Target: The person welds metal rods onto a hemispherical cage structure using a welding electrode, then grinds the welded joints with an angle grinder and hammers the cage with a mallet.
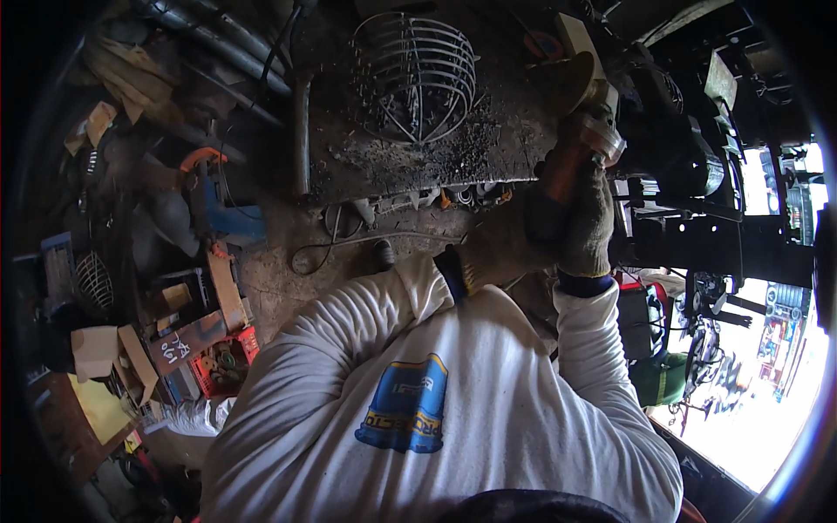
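Across the top centre of the frame, a wire fan guard (415, 77) lies on our sooty desk (506, 131). At upper right, both gloved hands, left (497, 248) and right (586, 228), clench an orange grinder (571, 161) between them.

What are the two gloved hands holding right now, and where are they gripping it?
Both hands, left hand and right hand, grip an angle grinder around its orange body, behind the head.

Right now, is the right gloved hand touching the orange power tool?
Touching. The head view shows the right gloved hand wrapped round the orange power tool; no gap shows.
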The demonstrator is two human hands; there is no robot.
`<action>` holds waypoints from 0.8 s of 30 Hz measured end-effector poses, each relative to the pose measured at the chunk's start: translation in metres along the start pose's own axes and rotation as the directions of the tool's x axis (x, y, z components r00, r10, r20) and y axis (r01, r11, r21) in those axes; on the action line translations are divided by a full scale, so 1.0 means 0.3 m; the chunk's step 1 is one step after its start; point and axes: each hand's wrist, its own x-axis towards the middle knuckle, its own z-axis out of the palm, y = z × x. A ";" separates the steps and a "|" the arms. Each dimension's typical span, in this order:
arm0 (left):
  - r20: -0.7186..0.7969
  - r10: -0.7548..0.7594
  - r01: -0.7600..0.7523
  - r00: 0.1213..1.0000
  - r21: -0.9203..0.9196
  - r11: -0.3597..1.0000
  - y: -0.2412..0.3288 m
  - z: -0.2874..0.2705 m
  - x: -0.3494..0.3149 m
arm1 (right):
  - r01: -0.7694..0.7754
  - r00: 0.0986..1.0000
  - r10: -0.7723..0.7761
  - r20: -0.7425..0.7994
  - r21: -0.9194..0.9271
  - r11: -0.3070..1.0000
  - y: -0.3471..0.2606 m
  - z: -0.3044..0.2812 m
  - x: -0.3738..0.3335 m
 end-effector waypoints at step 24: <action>0.223 -0.167 0.277 0.960 -0.830 0.483 -0.110 0.248 -0.108 | 0.047 0.799 0.540 0.265 -0.922 0.383 -0.075 0.077 0.063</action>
